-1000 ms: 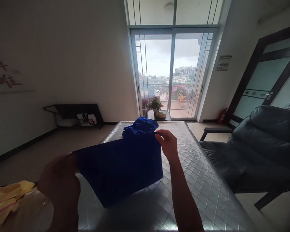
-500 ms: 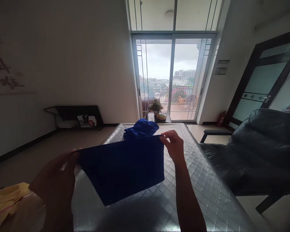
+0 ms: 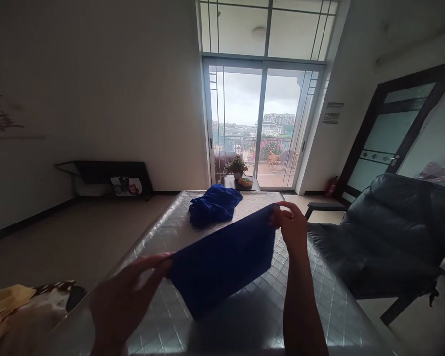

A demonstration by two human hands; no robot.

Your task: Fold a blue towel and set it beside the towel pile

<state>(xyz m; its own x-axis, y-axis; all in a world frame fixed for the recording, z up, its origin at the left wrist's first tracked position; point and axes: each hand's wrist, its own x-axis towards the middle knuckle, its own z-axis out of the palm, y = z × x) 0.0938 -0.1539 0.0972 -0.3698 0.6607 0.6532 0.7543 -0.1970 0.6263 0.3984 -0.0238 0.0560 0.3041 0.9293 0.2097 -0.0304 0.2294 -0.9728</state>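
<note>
A dark blue cloth (image 3: 225, 257), flat and roughly rectangular, hangs between my two hands above the table. My left hand (image 3: 133, 291) pinches its upper left corner between thumb and fingers. At the upper right corner, my right hand (image 3: 291, 222) is closed on the cloth, holding that side higher. Beyond it, a crumpled heap of blue fabric (image 3: 213, 203) lies on the far part of the table, which has a shiny silver quilted cover (image 3: 311, 296).
A black padded armchair (image 3: 396, 242) stands close along the table's right side. Yellow and patterned fabrics (image 3: 22, 306) lie at the lower left. Past the far edge, a small stand holds a potted plant (image 3: 237, 165) before the glass sliding door (image 3: 237, 109).
Both hands have moved right with the blue cloth. It now slants more, its right end raised, and more of the heap behind it shows.
</note>
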